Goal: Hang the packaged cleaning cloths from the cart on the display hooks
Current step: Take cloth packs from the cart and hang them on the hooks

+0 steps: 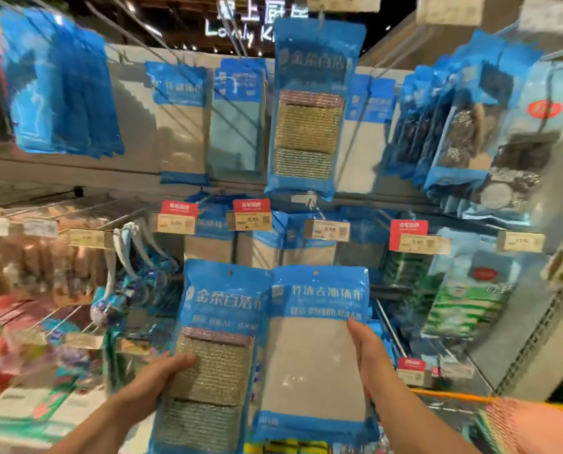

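1. Right now 2 blue pkgs are held up side by side in front of the display, lower centre of view, their inner edges overlapping.
2. Left hand (162,371) grips the scouring-cloth pack (211,355) at its left edge, about mid-height: thumb lies across the front over the gold mesh pad, other fingers hidden behind. Pack stands upright, slightly tilted, w/ a pink strip, a gold pad and a greenish pad showing thru the clear window.
3. Right hand (368,352) grips the grey cloth pack (312,355) at its right edge: thumb on the front near the blue header, other fingers behind it, not visible. Pack is upright, hang hole at top.
4. Directly above, a matching hung scouring pack (309,106) dangles from a display hook (321,14), well apart from the held pair.
5. Beside it on the upper row: beige cloth pack (181,122) and teal cloth pack (237,116) to the left, steel scourer packs (463,132) to the right.
6. Price tags (253,218) sit on hook ends betw. the rows, just above the held packs.
7. Orange cart rim (450,396) shows lower right, behind the right forearm; cart contents can't be made out.
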